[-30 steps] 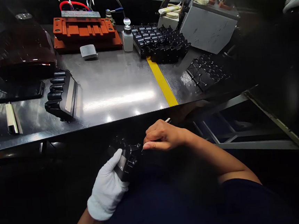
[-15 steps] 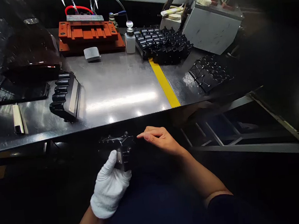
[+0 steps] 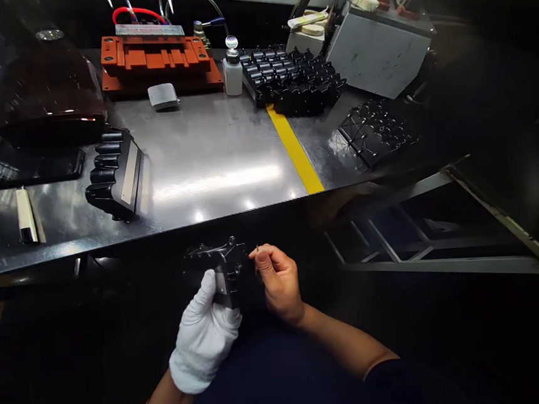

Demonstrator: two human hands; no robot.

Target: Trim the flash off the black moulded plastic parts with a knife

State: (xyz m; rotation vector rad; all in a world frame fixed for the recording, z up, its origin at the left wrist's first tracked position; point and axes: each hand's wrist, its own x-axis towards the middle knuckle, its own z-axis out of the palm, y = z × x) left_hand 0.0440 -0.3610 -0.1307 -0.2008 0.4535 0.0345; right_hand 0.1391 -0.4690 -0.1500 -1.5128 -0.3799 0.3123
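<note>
My left hand (image 3: 203,340), in a white glove, grips a black molded plastic part (image 3: 216,266) with ribs, small round bosses and a pale metal strip. The gloved thumb presses on its side below the table edge. My bare right hand (image 3: 279,283) is closed just right of the part, thumb against the curled fingers. A tiny tip of the slim tool (image 3: 257,249) shows at its fingertips; the rest is hidden in the hand. Whether the tool touches the part, I cannot tell.
On the metal table (image 3: 207,138) a similar black part (image 3: 113,171) stands left. Several black parts (image 3: 291,77) lie behind, near yellow tape (image 3: 296,149). An orange fixture (image 3: 158,61), a pump bottle (image 3: 232,70) and a grey box (image 3: 379,48) line the back.
My right hand has turned from palm-down to thumb-up, with the tool's pale handle end no longer showing. My left hand has tilted the black part to a more level position.
</note>
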